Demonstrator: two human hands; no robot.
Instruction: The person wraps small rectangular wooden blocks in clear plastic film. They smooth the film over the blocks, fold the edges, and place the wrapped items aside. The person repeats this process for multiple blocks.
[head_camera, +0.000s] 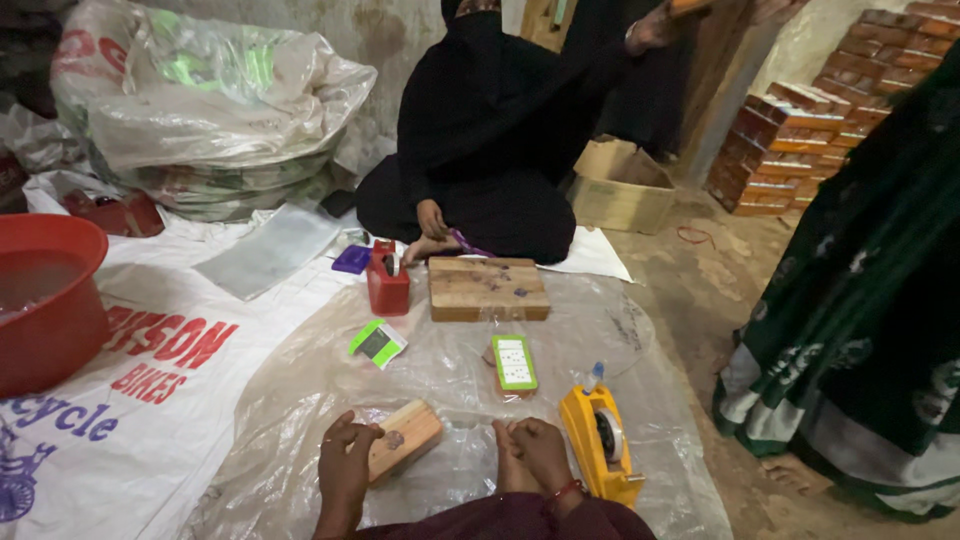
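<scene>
On the clear plastic sheet spread over the floor, the left hand grips a small wooden block at its near end, fingers curled around it. The right hand rests just beside it, fingers folded in a loose fist; whether they pinch anything I cannot tell. A yellow tape dispenser stands right of that hand, a green-edged packet beyond.

Pale raw wood block, rough scarred wood board, glossy crinkled clear plastic sheet, shiny yellow plastic dispenser, glossy red plastic tub, matt cardboard box
</scene>
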